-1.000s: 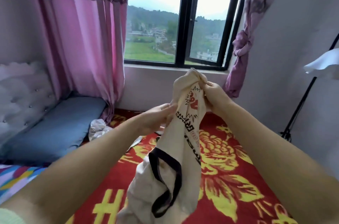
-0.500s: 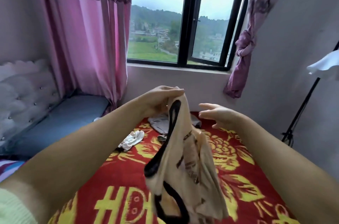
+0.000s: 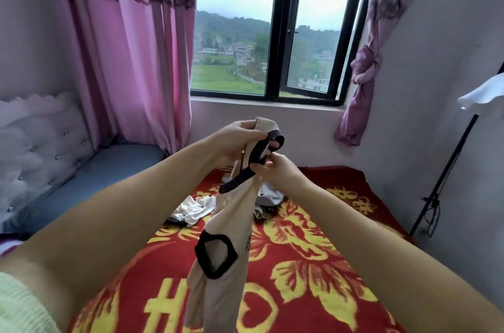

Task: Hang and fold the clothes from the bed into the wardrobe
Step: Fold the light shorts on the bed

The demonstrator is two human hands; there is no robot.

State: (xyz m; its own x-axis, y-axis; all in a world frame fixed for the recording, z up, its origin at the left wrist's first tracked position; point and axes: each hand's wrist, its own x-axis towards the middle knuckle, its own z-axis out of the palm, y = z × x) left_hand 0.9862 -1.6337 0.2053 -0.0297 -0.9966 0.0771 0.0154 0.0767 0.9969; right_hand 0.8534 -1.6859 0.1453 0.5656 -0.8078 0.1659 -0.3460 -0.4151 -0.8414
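Shirt point(image 3: 229, 226) lengthwise vertical, collar up (both hands' grip)

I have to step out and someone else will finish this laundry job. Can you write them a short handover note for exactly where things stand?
Left hand: grips the top of a beige shirt with black trim, held up over the bed.
Right hand: pinches the shirt's black trim just below the left hand.
The shirt hangs bunched, neither folded nor on a hanger.
On the bed behind it: a white garment and a small pile of clothes, unsorted.
The wardrobe is not in view.
Left: straighten and fold or hang this shirt, then the rest.
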